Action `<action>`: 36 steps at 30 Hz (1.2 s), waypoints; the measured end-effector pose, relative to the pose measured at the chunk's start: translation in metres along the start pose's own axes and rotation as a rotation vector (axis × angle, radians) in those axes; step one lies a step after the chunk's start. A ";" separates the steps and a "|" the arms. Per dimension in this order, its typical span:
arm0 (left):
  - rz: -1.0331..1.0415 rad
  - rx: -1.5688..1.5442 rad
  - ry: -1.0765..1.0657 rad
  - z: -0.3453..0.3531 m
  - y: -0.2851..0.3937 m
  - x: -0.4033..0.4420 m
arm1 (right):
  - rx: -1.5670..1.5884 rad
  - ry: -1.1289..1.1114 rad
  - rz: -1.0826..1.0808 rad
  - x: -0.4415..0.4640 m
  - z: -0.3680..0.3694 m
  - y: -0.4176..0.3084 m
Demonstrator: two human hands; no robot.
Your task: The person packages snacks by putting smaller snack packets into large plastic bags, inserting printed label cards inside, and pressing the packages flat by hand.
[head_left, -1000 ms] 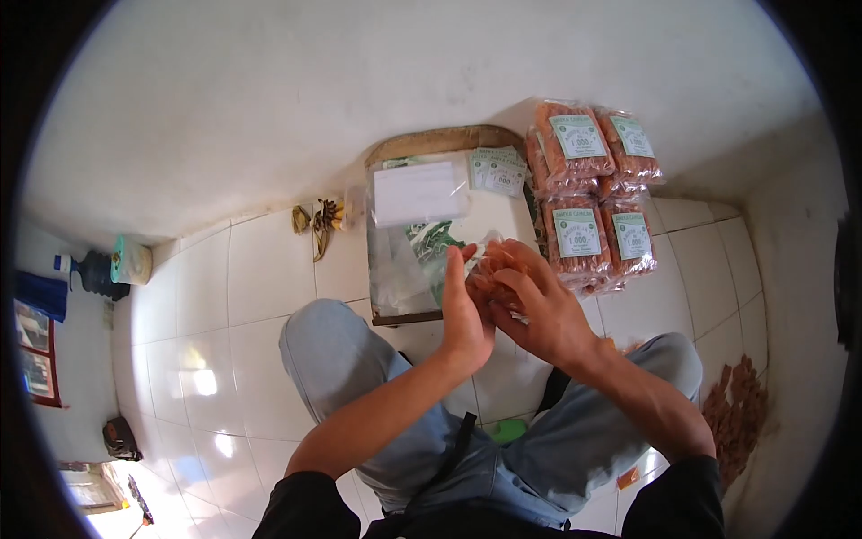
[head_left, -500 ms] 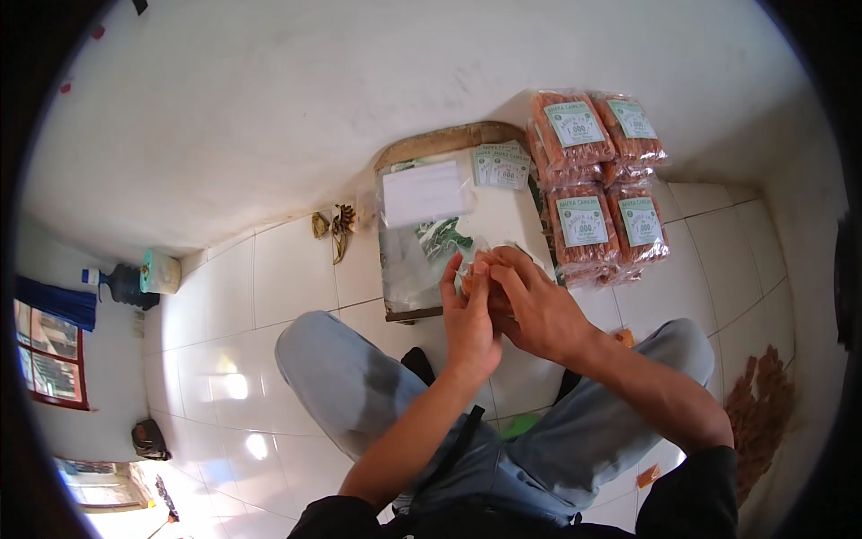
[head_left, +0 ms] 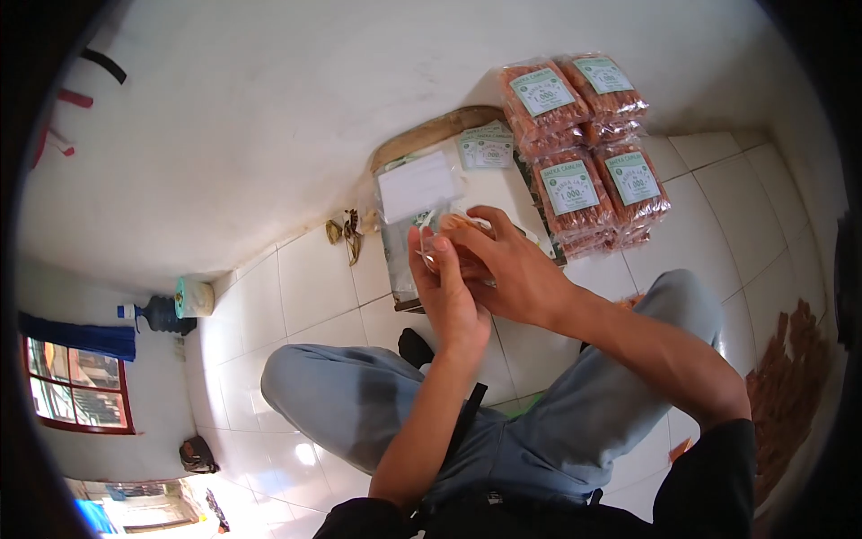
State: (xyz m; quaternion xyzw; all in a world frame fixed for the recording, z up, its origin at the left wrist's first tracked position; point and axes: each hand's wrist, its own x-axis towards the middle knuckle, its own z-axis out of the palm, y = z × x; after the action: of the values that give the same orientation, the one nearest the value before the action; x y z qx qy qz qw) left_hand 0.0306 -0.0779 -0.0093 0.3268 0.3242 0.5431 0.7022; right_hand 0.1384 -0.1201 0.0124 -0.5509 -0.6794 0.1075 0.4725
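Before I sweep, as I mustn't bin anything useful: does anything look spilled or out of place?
The reddish-brown pieces beyond the right knee look odd: they lie in a ragged spread, while the labelled bags stand in neat stacks. Whether anything spilled, I can't tell.

Floor (head_left: 296, 287) glare lower-L, fisheye dist.

Packets (head_left: 566, 124) are orange-brown, labels (head_left: 570, 187) pale green, trousers (head_left: 557, 445) grey-blue.

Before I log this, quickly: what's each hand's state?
Left hand: closed, holding a clear plastic packet with orange contents.
Right hand: closed on the same packet, grip partly hidden.
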 end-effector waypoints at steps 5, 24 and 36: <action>-0.036 0.033 -0.208 0.010 0.013 0.011 | 0.166 0.078 0.173 0.010 -0.017 -0.004; 0.249 1.221 0.204 -0.093 -0.120 -0.001 | 0.030 -0.703 0.753 -0.027 -0.037 0.052; 0.452 1.045 0.103 -0.124 -0.115 -0.005 | 0.675 -0.206 0.920 -0.062 0.054 0.117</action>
State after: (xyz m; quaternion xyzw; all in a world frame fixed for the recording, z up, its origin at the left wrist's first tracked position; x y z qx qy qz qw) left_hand -0.0081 -0.0918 -0.1734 0.6648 0.5057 0.4626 0.2971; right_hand 0.1694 -0.1092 -0.1267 -0.5951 -0.3405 0.5658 0.4580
